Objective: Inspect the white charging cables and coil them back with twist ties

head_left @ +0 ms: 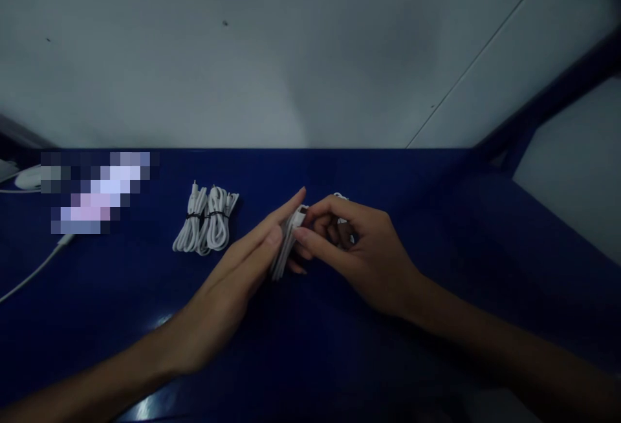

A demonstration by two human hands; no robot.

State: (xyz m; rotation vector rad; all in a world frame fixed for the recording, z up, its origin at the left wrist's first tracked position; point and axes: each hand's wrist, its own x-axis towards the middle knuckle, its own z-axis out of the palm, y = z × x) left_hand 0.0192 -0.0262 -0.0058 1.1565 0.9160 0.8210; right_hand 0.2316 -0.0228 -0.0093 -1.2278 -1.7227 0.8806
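A folded white cable bundle (286,248) is held upright between my two hands, above the blue table. My left hand (237,268) grips it from the left, with the thumb on its near side and the index finger stretched along it. My right hand (369,248) pinches the white connector at the bundle's top between thumb and index finger. Behind the right fingers, part of another white cable (341,196) shows; most of it is hidden. To the left of my hands lie coiled white cables (218,219) tied with black ties.
The blue table (121,293) meets a grey wall (242,74) at its back. A pixelated bright object (111,187) lies at the left with a white cord (33,273) running from it, beside a white rounded item (29,178). A blue frame bar (557,96) slants at the right.
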